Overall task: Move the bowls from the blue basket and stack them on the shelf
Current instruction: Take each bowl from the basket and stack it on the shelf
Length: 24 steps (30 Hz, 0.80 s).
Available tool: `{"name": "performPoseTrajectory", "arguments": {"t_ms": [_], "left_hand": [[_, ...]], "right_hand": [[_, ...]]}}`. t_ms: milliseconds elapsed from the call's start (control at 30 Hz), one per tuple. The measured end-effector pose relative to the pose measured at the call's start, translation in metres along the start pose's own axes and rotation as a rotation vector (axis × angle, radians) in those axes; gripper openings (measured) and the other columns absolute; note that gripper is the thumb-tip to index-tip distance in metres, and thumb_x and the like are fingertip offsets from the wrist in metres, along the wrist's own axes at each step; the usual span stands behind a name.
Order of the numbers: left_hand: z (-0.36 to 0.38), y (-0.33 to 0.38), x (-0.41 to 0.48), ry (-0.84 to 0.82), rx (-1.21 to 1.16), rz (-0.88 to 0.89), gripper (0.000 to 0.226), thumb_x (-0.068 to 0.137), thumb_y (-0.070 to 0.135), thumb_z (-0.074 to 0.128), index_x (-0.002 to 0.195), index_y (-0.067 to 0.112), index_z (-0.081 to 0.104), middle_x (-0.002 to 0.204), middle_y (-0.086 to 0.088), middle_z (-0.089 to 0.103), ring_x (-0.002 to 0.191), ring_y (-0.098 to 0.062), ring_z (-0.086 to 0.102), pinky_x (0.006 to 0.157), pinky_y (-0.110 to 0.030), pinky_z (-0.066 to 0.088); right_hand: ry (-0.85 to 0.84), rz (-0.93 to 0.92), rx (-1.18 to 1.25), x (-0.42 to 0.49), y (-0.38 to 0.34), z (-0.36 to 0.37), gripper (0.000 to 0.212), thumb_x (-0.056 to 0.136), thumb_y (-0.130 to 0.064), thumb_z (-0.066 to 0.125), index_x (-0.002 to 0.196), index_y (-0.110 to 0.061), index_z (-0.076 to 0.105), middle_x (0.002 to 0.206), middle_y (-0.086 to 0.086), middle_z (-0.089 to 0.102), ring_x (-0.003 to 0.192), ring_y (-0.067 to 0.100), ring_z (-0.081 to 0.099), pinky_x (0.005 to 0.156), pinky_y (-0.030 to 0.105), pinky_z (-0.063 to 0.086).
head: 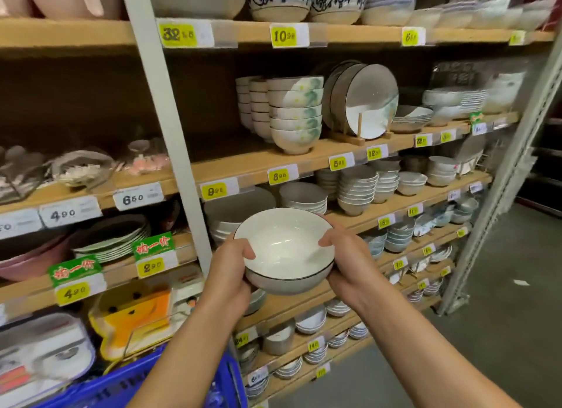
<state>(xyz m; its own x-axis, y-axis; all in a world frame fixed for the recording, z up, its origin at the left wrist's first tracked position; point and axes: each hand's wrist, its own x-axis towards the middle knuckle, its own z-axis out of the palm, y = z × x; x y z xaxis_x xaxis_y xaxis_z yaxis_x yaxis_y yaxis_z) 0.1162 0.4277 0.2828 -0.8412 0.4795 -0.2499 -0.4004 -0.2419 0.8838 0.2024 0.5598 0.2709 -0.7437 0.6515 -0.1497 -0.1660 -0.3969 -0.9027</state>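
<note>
Bowls (283, 244), two nested, in the grip of left hand (231, 275) and right hand (350, 263)

Dim warm indoor light, deep shadow under shelves (upper left darkest), wide-angle bending at edges, soft blur throughout

I count two bowls (282, 246), nested; two hands, left hand (231, 273) and right hand (349, 264); one blue basket (121, 386).
</note>
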Motion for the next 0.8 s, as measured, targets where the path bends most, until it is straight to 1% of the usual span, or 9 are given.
{"name": "performPoseTrajectory", "arguments": {"t_ms": [100,233,333,433,567,633,700,767,800], "left_hand": [[0.025,0.003,0.005,-0.037,0.018,0.008,0.049,0.074,-0.002,0.039,0.112,0.017,0.064,0.104,-0.005,0.068,0.092,-0.028,0.061,0.059,-0.028,0.048],[0.048,0.015,0.020,-0.052,0.056,0.073,0.045,0.077,0.000,0.041,0.109,0.020,0.065,0.106,-0.006,0.065,0.094,-0.029,0.057,0.064,-0.032,0.041],[0.055,0.026,0.036,-0.040,0.046,0.123,0.042,0.077,0.002,0.044,0.105,0.023,0.068,0.105,-0.005,0.067,0.094,-0.028,0.056,0.070,-0.035,0.040],[0.056,0.040,0.058,-0.030,0.031,0.157,0.036,0.079,0.006,0.048,0.100,0.025,0.070,0.102,-0.003,0.070,0.095,-0.026,0.058,0.070,-0.035,0.043],[0.058,0.060,0.089,-0.068,-0.045,0.189,0.027,0.082,0.011,0.054,0.101,0.020,0.070,0.105,-0.005,0.073,0.099,-0.024,0.063,0.080,-0.037,0.047],[0.059,0.068,0.105,-0.086,-0.054,0.220,0.019,0.084,0.018,0.059,0.097,0.023,0.071,0.100,0.000,0.075,0.098,-0.020,0.065,0.081,-0.036,0.050],[0.060,0.076,0.119,-0.124,-0.072,0.244,0.014,0.086,0.025,0.062,0.096,0.026,0.071,0.095,0.004,0.076,0.098,-0.017,0.068,0.077,-0.031,0.055],[0.062,0.085,0.131,-0.195,-0.084,0.227,0.019,0.090,0.031,0.058,0.104,0.025,0.068,0.100,0.002,0.076,0.100,-0.018,0.070,0.077,-0.034,0.058],[0.062,0.089,0.136,-0.226,-0.091,0.202,0.024,0.090,0.032,0.055,0.110,0.023,0.067,0.103,0.000,0.075,0.101,-0.021,0.070,0.077,-0.039,0.059]], "right_hand": [[-0.018,-0.005,-0.020,0.011,-0.024,-0.014,0.052,0.077,0.002,0.037,0.104,-0.026,0.072,0.098,0.001,0.073,0.091,0.026,0.062,0.056,0.027,0.051],[-0.047,-0.009,-0.013,0.033,-0.052,-0.016,0.053,0.075,0.002,0.038,0.104,-0.025,0.073,0.104,0.006,0.073,0.099,0.032,0.062,0.060,0.030,0.051],[-0.083,-0.009,0.005,0.054,-0.067,-0.009,0.053,0.073,0.003,0.038,0.099,-0.024,0.076,0.097,0.005,0.076,0.097,0.031,0.065,0.058,0.030,0.053],[-0.119,-0.009,0.000,0.077,-0.077,0.003,0.054,0.073,0.004,0.038,0.104,-0.021,0.075,0.102,0.006,0.076,0.099,0.031,0.065,0.062,0.032,0.057],[-0.140,0.008,0.034,0.115,-0.094,0.022,0.048,0.075,0.007,0.041,0.104,-0.014,0.073,0.091,0.006,0.077,0.091,0.028,0.066,0.051,0.029,0.056],[-0.164,0.008,0.021,0.135,-0.102,0.029,0.051,0.075,0.007,0.039,0.105,-0.015,0.073,0.095,0.007,0.077,0.094,0.029,0.067,0.057,0.032,0.059],[-0.194,0.016,0.003,0.152,-0.110,0.035,0.056,0.075,0.006,0.037,0.112,-0.017,0.072,0.108,0.010,0.074,0.103,0.033,0.065,0.074,0.041,0.061],[-0.234,0.042,0.010,0.167,-0.117,0.039,0.059,0.075,0.006,0.034,0.118,-0.016,0.070,0.115,0.013,0.071,0.110,0.037,0.063,0.093,0.049,0.053],[-0.258,0.062,0.011,0.175,-0.122,0.040,0.059,0.075,0.006,0.033,0.118,-0.014,0.069,0.116,0.015,0.070,0.110,0.038,0.063,0.096,0.049,0.051]]}}
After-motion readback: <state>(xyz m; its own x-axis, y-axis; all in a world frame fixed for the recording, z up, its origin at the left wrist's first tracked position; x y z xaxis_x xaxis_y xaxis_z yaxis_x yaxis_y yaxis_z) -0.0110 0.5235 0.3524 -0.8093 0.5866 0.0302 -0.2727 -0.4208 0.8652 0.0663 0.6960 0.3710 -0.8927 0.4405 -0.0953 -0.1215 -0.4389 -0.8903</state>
